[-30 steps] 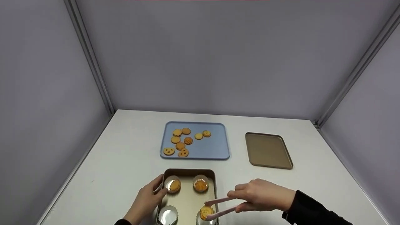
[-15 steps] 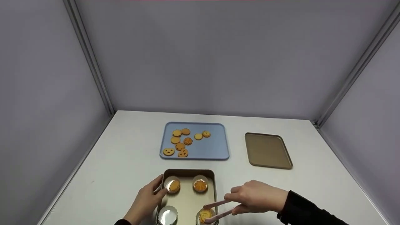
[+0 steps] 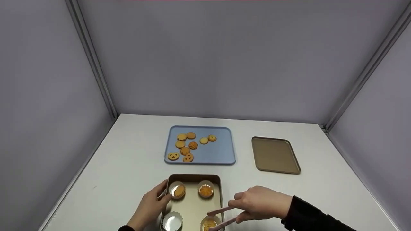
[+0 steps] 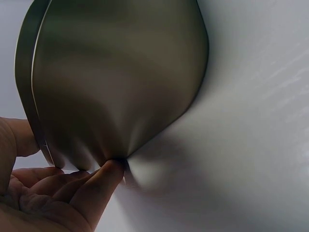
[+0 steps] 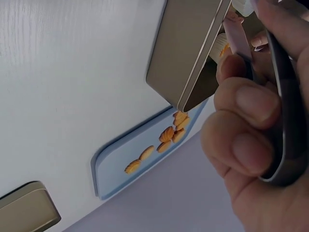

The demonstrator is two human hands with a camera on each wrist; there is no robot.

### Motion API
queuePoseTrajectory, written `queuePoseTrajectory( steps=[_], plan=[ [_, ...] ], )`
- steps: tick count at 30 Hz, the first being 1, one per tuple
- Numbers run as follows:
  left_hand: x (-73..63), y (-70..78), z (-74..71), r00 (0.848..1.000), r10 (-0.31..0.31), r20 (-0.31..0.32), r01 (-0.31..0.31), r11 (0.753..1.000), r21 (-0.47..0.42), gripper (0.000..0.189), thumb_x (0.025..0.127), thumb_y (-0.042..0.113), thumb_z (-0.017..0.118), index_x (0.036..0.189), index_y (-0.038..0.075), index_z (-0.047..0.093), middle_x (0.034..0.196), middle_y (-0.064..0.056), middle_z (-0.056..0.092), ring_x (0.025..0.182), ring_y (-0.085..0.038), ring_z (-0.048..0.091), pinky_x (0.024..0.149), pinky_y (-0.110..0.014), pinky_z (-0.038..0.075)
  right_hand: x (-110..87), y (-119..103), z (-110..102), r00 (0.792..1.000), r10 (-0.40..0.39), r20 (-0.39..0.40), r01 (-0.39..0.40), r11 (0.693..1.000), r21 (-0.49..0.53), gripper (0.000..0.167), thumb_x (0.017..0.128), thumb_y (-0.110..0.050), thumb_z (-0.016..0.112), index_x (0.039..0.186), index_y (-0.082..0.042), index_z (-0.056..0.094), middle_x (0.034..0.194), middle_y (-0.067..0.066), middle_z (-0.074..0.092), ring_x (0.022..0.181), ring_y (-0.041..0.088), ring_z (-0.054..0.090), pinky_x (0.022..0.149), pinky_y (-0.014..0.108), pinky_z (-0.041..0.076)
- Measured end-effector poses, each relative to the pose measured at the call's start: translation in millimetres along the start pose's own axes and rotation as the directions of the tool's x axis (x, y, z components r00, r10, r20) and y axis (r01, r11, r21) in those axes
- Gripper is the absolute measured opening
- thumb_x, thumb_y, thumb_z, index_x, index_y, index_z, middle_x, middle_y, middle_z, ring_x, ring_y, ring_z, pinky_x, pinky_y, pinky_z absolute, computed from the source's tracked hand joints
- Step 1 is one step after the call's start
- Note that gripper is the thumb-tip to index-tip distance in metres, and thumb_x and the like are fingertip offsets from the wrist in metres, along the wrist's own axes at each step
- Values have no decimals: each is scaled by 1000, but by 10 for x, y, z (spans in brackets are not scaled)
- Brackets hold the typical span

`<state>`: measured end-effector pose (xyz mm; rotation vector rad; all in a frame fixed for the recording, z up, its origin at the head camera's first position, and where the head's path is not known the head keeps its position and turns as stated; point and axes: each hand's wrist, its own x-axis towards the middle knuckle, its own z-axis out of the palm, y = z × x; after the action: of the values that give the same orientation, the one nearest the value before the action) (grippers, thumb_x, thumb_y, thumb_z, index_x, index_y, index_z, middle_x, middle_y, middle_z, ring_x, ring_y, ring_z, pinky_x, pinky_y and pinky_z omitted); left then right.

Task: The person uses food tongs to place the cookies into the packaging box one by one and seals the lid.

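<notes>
My left hand [image 3: 149,202] grips the left wall of a deep gold baking pan [image 3: 194,208], thumb over the rim and fingertips against the outside, as the left wrist view shows. With curled fingers, my right hand [image 3: 258,203] holds tongs [image 3: 221,210] with pink arms and, in the right wrist view, a dark handle [image 5: 289,111]. The tong tips stand apart over the near right cup, around a yellow cookie [image 3: 210,223] in it; whether they touch it I cannot tell. The far cups hold a round cookie [image 3: 179,191] and an orange-brown cookie [image 3: 205,191]. A fluted cup [image 3: 172,222] at near left is empty.
Behind the pan lies a blue tray [image 3: 221,155] with several cookies, mostly on its left half. A flat gold tray [image 3: 276,155] lies at the right of the white table [image 3: 128,160]. Grey panels [image 3: 205,57] enclose the back and sides.
My right hand has moved slightly left and toward me. The yellow cookie between the tong tips has gone down into the near right cup. My left hand stays on the pan.
</notes>
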<state>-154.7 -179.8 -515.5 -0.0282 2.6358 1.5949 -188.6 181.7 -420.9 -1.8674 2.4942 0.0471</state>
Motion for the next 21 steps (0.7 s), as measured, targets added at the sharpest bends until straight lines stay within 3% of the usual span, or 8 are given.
queuePoseTrajectory(
  steps=[8,12,16,21],
  plan=[
    [-10,-1,-1,1000,3,-1,-3,1000,-6,60,100,16,66,152,-3,44,154,-27,44,137,-45,49,108,-50,50,-20,41,-49,1000,14,-11,-13,1000,17,31,95,-46,70,111,-20,65,84,-11,63,58,-2,51,50,18,44],
    [-14,5,-5,1000,-25,19,25,1000,-13,62,101,18,64,154,-3,41,156,-27,41,136,-46,50,108,-52,50,-33,93,-106,999,20,-25,-18,998,62,34,98,-45,67,118,-18,66,89,-9,65,63,-4,53,54,17,46],
    [-16,8,-14,999,-42,32,43,999,-17,63,102,19,64,155,-2,38,157,-28,40,135,-47,50,108,-53,50,-30,178,-154,998,23,-66,-18,997,75,35,100,-43,64,121,-15,65,90,-7,66,67,-3,55,56,18,49],
    [-17,13,-7,999,-31,22,32,999,-24,62,101,19,64,155,-2,40,156,-27,41,135,-46,50,108,-52,49,-6,345,-183,986,88,-140,-74,992,101,37,101,-41,63,123,-12,66,87,-5,62,64,-1,50,54,19,47]
  ],
)
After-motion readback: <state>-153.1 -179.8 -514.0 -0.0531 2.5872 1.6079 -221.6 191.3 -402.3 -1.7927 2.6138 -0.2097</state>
